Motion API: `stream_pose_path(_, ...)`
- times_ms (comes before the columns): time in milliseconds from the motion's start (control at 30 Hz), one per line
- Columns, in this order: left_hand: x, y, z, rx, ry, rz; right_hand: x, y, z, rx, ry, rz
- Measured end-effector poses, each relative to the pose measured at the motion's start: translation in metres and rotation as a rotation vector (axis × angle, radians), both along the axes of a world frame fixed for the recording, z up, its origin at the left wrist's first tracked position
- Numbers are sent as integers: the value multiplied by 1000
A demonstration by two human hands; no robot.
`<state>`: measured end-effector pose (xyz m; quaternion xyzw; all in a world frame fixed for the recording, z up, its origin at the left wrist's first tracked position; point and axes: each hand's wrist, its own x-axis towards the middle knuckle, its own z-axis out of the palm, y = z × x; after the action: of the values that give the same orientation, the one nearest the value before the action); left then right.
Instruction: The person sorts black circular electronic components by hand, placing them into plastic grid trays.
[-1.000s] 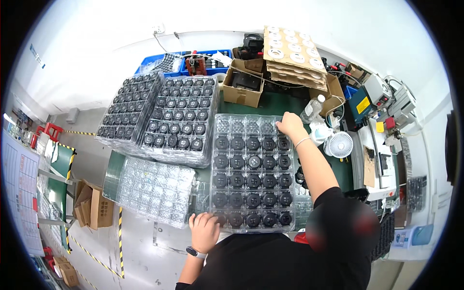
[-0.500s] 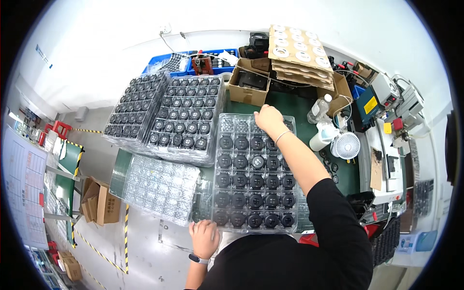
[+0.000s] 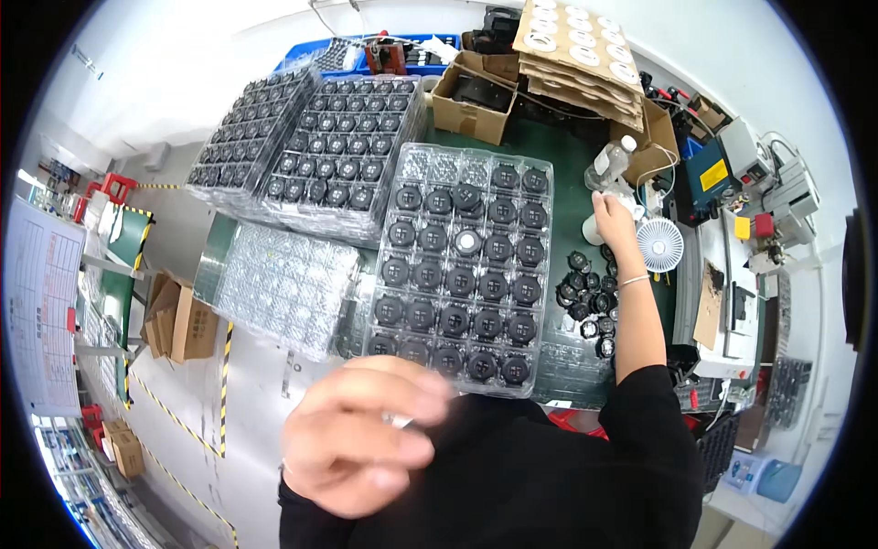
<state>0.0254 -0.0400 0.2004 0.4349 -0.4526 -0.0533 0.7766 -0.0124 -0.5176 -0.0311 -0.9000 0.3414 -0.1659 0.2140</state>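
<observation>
A clear plastic tray (image 3: 540,311) in front of me holds rows of round black parts (image 3: 455,320). Three pockets at its far left hold no black part. One black part (image 3: 467,196) sits raised and askew; another has a white round face (image 3: 467,241). My left hand (image 3: 366,435), blurred, is lifted above the tray's near left corner, its fingers curled around a pale bit I cannot make out. At the right, my right hand (image 3: 615,224) has its fingers closed in front of a white container (image 3: 592,231); whether it grips that is hidden.
Loose black parts (image 3: 590,293) lie right of the tray. Stacked filled trays (image 3: 334,146) stand far left, with a clear tray (image 3: 279,284) nearer. A plastic bottle (image 3: 611,165), small white fan (image 3: 659,245), cardboard box (image 3: 471,101) and machine (image 3: 718,174) surround the work area.
My right hand has moved from the tray's far edge rightward to the white container. My left hand has risen from beside the near left corner. The whole view has shifted.
</observation>
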Motion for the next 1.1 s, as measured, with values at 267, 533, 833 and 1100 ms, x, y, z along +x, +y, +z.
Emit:
stream_pose_path(267, -47, -22, 53, -91, 208, -210, 8, 96, 17, 60, -221, 306)
stream_pose_path(533, -76, -27, 115, -255, 201, -537, 141, 174, 14, -111, 102, 508)
stream_pose_path(833, -67, 35, 64, -280, -517, 53, 187, 176, 50, -209, 62, 647)
stream_pose_path(1100, -82, 19, 53, -98, 363, 108, 190, 101, 12, -310, 153, 1033)
